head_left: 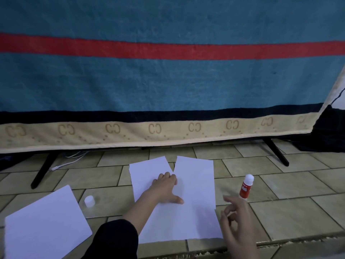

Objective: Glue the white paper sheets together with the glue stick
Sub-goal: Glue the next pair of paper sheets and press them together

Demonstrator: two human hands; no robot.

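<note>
Two overlapping white paper sheets [194,186] flat on beige tiled floor [298,202], seam running under left hand [165,186]; fingers spread, pressing join flat. Bond looks made; pressing appears the step in hand. Red-and-white glue stick [246,186] upright, uncapped, just right of sheets. Right hand [236,217] near stick, fingers loosely curled, holding nothing. Small white cap [89,200] on floor left of sheets. Third white paper sheet [46,227] further left, well apart, likely still to glue. Teal-and-red striped blanket [168,81] hangs behind sheets.
</note>
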